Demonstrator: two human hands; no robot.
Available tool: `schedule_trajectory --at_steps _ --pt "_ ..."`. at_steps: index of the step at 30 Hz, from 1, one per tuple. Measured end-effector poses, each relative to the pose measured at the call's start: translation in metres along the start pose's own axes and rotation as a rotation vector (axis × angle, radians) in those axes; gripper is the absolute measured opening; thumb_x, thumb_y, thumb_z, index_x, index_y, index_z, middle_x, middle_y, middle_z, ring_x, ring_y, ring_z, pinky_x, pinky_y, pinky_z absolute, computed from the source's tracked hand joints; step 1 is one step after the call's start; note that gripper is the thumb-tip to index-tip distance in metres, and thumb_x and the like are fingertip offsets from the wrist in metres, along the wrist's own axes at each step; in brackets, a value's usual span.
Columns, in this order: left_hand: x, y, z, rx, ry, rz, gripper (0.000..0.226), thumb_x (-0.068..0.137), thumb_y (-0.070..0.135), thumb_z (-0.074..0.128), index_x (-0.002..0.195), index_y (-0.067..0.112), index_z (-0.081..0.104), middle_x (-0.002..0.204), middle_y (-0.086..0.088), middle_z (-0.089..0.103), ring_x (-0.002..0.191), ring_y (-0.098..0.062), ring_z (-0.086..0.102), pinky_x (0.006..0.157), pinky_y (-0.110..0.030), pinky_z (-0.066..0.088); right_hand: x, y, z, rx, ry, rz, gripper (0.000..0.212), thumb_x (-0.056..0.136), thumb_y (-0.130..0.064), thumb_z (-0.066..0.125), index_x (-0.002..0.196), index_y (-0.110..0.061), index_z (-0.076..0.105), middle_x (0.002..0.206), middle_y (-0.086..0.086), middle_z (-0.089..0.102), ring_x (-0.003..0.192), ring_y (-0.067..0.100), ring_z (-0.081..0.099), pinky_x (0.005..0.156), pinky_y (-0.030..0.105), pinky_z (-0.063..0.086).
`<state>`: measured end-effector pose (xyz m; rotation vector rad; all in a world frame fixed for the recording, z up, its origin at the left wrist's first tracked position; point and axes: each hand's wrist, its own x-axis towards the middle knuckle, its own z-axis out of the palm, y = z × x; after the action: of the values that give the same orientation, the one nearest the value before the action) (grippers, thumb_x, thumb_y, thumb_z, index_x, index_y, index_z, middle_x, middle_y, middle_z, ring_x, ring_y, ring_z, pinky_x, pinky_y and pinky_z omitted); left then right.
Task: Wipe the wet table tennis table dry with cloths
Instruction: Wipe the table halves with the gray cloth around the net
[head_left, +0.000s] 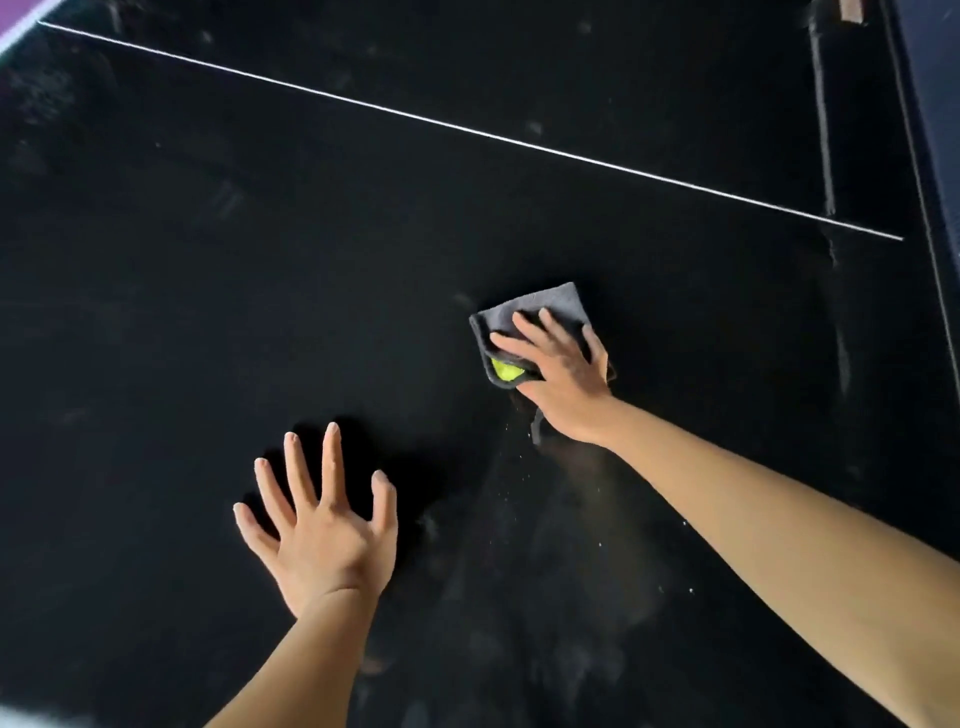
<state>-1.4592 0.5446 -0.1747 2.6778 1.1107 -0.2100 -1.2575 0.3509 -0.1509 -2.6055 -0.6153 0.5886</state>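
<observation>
R hand (563, 382): flat, pressing grey cloth (540, 306) to wipe
L hand (319, 525): splayed on table (208, 312), bracing, holds nothing

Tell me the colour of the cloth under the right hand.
Grey cloth, with a yellow-green patch at its near edge; head view.

A table tennis playing area, shown by the black table (260, 260) with its white line (467, 130) and purple flooring (11, 14) beyond.
</observation>
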Motion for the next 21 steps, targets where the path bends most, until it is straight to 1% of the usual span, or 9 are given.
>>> schedule_trajectory --at_steps 4,7,11,14,16,18,19,20,21 --pt "0.000 0.000 -0.003 -0.011 0.000 0.005 0.069 0.095 0.064 0.029 0.158 0.046 0.007 0.169 0.006 0.001 0.155 -0.023 -0.011 0.123 -0.054 -0.005 -0.114 -0.043 0.054 0.110 -0.137 -0.117 0.069 0.089 -0.021 0.053 0.146 -0.053 0.033 0.163 -0.027 0.006 0.144 -0.009 -0.021 0.116 0.039 -0.022" --pt "-0.001 0.000 -0.006 -0.011 -0.010 0.021 0.070 0.094 0.064 0.027 0.158 0.045 0.006 0.170 0.004 -0.001 0.155 -0.025 -0.010 0.122 -0.056 -0.005 -0.196 -0.071 0.094 0.181 -0.251 -0.190 0.067 0.088 -0.024 0.050 0.146 -0.052 0.033 0.161 -0.030 0.003 0.142 -0.010 -0.025 0.114 0.038 -0.027" --pt "0.000 -0.001 -0.006 -0.027 -0.008 0.033 0.070 0.093 0.064 0.026 0.158 0.045 0.008 0.170 0.005 0.001 0.155 -0.026 -0.009 0.122 -0.056 -0.005 -0.275 -0.114 0.140 0.284 -0.363 -0.231 0.061 0.092 -0.025 0.050 0.147 -0.048 0.037 0.161 -0.031 0.004 0.141 -0.013 -0.026 0.110 0.034 -0.031" --pt "0.000 -0.002 -0.006 -0.071 -0.002 0.043 0.070 0.092 0.064 0.029 0.158 0.044 0.015 0.169 0.006 0.005 0.156 -0.025 -0.007 0.122 -0.056 -0.005 -0.305 -0.139 0.159 0.382 -0.385 -0.230 0.056 0.092 -0.025 0.052 0.143 -0.045 0.044 0.160 -0.029 0.014 0.143 -0.014 -0.018 0.112 0.032 -0.028" --pt "0.000 -0.002 -0.008 -0.111 0.002 0.055 0.070 0.090 0.062 0.034 0.157 0.043 0.020 0.169 0.008 0.008 0.156 -0.024 -0.005 0.122 -0.056 -0.005 -0.316 -0.147 0.155 0.529 -0.364 -0.163 0.049 0.094 -0.021 0.051 0.139 -0.041 0.050 0.157 -0.028 0.028 0.142 -0.019 -0.006 0.116 0.030 -0.021" --pt "-0.002 -0.007 -0.010 -0.183 -0.003 0.077 0.068 0.089 0.057 0.042 0.155 0.041 0.028 0.168 0.011 0.014 0.156 -0.021 -0.004 0.123 -0.054 -0.007 -0.323 -0.147 0.138 0.724 -0.425 -0.038 0.038 0.100 -0.018 0.048 0.136 -0.028 0.056 0.143 -0.021 0.049 0.130 -0.029 0.018 0.117 0.018 -0.003" --pt "-0.003 -0.010 -0.012 -0.235 -0.009 0.098 0.066 0.089 0.052 0.046 0.153 0.040 0.034 0.167 0.012 0.017 0.156 -0.019 -0.002 0.123 -0.052 -0.008 -0.326 -0.144 0.125 0.886 -0.494 0.054 0.033 0.101 -0.019 0.049 0.132 -0.017 0.060 0.127 -0.011 0.060 0.118 -0.023 0.037 0.111 0.013 0.013" --pt "-0.005 -0.015 -0.013 -0.292 -0.014 0.133 0.063 0.089 0.046 0.051 0.151 0.037 0.039 0.166 0.011 0.021 0.156 -0.018 0.001 0.124 -0.050 -0.008 -0.330 -0.140 0.111 1.064 -0.511 0.150 0.030 0.099 -0.023 0.051 0.123 -0.008 0.062 0.108 -0.002 0.059 0.104 -0.006 0.048 0.099 0.016 0.029" --pt "-0.009 -0.019 -0.014 -0.345 -0.011 0.184 0.060 0.089 0.037 0.055 0.148 0.033 0.045 0.165 0.010 0.026 0.156 -0.018 0.005 0.124 -0.049 -0.006 -0.333 -0.134 0.096 1.187 -0.477 0.252 0.031 0.095 -0.029 0.055 0.112 -0.005 0.063 0.096 0.005 0.053 0.095 0.011 0.049 0.085 0.024 0.035"
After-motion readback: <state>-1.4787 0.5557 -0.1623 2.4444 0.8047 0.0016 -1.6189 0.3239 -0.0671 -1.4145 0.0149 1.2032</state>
